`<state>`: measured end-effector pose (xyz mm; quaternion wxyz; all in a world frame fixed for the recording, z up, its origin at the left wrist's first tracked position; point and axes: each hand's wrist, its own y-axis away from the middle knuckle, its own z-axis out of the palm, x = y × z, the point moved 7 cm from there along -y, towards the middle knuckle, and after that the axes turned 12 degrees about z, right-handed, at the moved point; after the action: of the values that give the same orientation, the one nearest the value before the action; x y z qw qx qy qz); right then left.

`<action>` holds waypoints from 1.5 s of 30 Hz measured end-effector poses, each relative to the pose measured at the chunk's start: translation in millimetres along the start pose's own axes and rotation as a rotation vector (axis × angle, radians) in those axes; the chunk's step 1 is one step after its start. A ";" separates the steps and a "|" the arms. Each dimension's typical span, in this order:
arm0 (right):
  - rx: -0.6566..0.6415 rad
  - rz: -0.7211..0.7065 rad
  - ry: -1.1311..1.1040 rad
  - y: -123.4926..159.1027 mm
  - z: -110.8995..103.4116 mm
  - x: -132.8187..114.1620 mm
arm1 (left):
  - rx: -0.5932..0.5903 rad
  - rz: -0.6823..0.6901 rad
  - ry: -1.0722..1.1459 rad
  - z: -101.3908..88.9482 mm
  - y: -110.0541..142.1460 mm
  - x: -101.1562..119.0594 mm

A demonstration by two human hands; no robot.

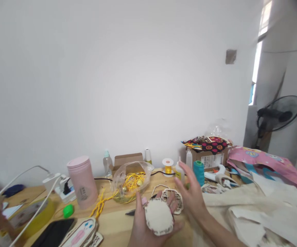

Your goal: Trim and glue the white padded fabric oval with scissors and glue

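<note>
My left hand is low in the middle of the view, fingers curled under a rounded piece covered in cream fabric with a scalloped wooden edge. My right hand hovers just to the right of it, fingers spread and holding nothing. Behind the piece, laser-cut wooden lattice frames lie on the wooden table. A dark blade tip lies left of my left hand.
A pink tumbler, a clear bag of yellow cord, a yellow thread spool, a teal spool, glue bottles, a white glue gun, a cardboard box and cream cloth. A phone and power strip lie at left; a fan stands far right.
</note>
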<state>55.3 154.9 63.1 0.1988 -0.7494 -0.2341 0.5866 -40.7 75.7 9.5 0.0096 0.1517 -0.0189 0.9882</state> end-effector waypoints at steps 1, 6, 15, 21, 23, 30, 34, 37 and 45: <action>0.077 0.080 0.020 -8.9 -6.0 15.7 | 0.001 0.022 0.009 2.3 1.4 4.0; -0.033 0.305 0.065 -29.1 10.2 75.3 | -0.026 0.057 0.048 9.3 4.2 9.8; -0.107 0.292 0.115 -27.1 16.5 78.7 | -0.060 0.116 0.018 7.0 2.1 16.5; -0.092 0.072 0.023 -24.0 -2.0 25.2 | -0.011 0.141 -0.001 3.9 2.2 21.4; -0.186 -0.010 -0.003 -18.8 -4.7 2.9 | 0.000 0.154 -0.015 2.1 2.5 23.4; -0.221 0.390 -0.355 -19.8 -22.4 -2.8 | 0.070 0.192 -0.023 -4.6 1.4 28.4; -0.147 0.582 -0.893 -22.0 -25.6 6.4 | 0.132 0.140 -0.040 -12.1 2.2 24.3; -0.133 0.671 -1.185 -24.1 -22.8 12.4 | 0.124 0.104 -0.047 -14.7 3.4 19.5; -0.090 0.711 -1.326 -43.1 -10.1 -10.8 | -0.028 0.171 -0.080 -1.8 0.9 22.1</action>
<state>57.9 183.4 98.7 -0.2161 -0.2770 -0.0726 0.9335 -62.4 75.1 14.4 -0.0735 0.1886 -0.0457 0.9782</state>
